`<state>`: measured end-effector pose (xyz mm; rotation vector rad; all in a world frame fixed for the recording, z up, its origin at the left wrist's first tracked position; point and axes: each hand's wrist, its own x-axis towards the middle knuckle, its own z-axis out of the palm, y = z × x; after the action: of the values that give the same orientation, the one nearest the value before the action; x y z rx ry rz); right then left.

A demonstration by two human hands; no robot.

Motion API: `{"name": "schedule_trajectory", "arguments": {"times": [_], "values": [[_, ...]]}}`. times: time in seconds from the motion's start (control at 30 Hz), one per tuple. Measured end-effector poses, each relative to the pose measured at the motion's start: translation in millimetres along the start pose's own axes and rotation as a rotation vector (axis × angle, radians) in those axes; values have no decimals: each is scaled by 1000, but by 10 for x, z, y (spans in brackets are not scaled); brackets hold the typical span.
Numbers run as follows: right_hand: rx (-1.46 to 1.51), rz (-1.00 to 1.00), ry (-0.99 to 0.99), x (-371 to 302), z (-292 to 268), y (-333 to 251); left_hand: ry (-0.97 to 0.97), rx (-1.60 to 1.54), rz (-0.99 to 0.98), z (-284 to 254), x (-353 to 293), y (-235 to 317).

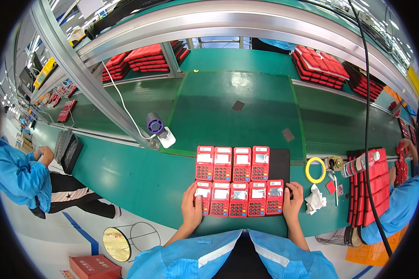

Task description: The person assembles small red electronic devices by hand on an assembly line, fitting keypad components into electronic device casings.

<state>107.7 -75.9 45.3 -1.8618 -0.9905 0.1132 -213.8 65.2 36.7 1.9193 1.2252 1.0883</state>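
Observation:
Red handheld card terminals [232, 164] with small screens and keypads lie face up in two rows on a black tray [279, 162]. The far row stops short, so bare black shows at its right end. At the tray's left edge, my left hand [191, 208] is closed, its thumb over the leftmost card terminal [203, 191] of the near row. My right hand [293, 204] is closed around the right edge, beside the last near-row terminal [274, 197]. The undersides of both hands' grips are hidden.
A yellow tape roll [315, 170], crumpled white tissue [315, 201] and clear bottle [360, 164] lie right. Stacked red terminals [368, 190] stand beyond. A small purple-black fan [154, 123] is at the left post. A metal frame [219, 23] crosses overhead; co-workers sit on both sides.

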Motion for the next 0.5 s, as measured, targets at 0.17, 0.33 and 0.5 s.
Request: {"name": "schedule_trajectory", "arguments": {"times": [0.17, 0.33, 0.5], "values": [[2, 2, -1, 0, -1, -10, -5, -7, -15, 3, -2, 2], [2, 3, -2, 0, -3, -11, -14, -12, -28, -2, 4, 26], [1, 11, -3, 2, 5, -2, -17, 0, -26, -6, 12, 50]]}}
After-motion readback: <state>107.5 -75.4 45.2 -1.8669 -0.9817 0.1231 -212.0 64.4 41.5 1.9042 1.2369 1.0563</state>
